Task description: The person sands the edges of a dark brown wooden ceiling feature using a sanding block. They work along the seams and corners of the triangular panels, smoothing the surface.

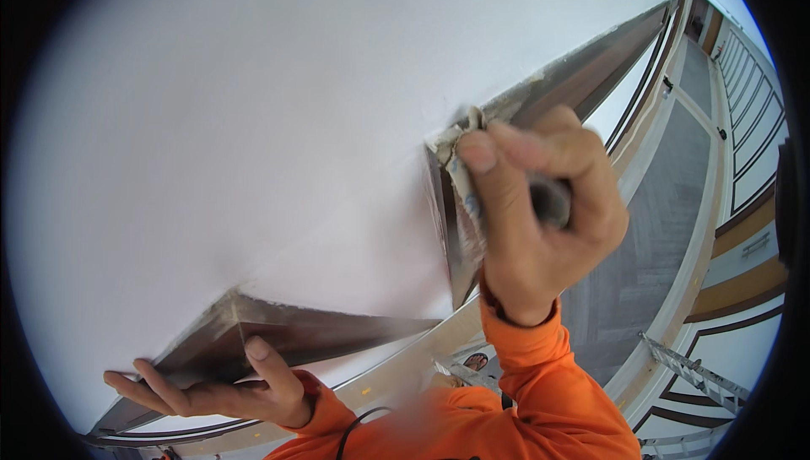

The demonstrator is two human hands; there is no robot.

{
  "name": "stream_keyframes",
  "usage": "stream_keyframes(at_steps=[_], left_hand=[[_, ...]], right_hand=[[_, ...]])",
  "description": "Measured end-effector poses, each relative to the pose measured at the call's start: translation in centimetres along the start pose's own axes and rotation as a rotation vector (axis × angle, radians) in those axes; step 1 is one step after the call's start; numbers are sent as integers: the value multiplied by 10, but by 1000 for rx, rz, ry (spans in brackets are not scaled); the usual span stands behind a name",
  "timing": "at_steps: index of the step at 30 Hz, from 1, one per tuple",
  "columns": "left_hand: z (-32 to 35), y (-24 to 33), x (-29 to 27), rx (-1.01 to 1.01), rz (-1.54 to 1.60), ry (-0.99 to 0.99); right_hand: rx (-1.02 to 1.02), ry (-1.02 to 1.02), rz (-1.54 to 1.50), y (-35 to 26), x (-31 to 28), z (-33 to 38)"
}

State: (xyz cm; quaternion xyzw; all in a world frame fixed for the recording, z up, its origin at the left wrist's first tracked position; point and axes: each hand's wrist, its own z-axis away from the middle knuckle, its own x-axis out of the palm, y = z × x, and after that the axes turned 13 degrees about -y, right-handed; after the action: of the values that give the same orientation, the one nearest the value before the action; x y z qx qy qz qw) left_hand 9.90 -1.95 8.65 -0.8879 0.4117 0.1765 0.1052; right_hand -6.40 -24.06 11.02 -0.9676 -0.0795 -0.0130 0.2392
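Note:
My right hand is raised to a corner of a white surface. Its thumb and fingers pinch a crumpled piece of pale paper with blue marks, which touches the corner. A dark grey patch shows inside the curled fingers; I cannot make out what it is. On the lower left, my left hand has its fingers stretched out and holds nothing. It is nearest to a brown wood-like trim along the white surface's edge; whether it touches is unclear. More brown trim runs beyond my right hand.
Well below lies a grey herringbone floor. A metal stepladder stands at the lower right. White wall panels with dark frames line the far right. A dark cord runs across my orange clothing.

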Motion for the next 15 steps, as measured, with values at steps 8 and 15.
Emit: stream_keyframes(at_steps=[8, 15], left_hand=[[1, -3, 0, 29, -14, -16], [0, -1, 1, 26, -12, -9]], right_hand=[[155, 12, -7, -5, -7, -1], [61, 11, -142, 2, -3, -2]])
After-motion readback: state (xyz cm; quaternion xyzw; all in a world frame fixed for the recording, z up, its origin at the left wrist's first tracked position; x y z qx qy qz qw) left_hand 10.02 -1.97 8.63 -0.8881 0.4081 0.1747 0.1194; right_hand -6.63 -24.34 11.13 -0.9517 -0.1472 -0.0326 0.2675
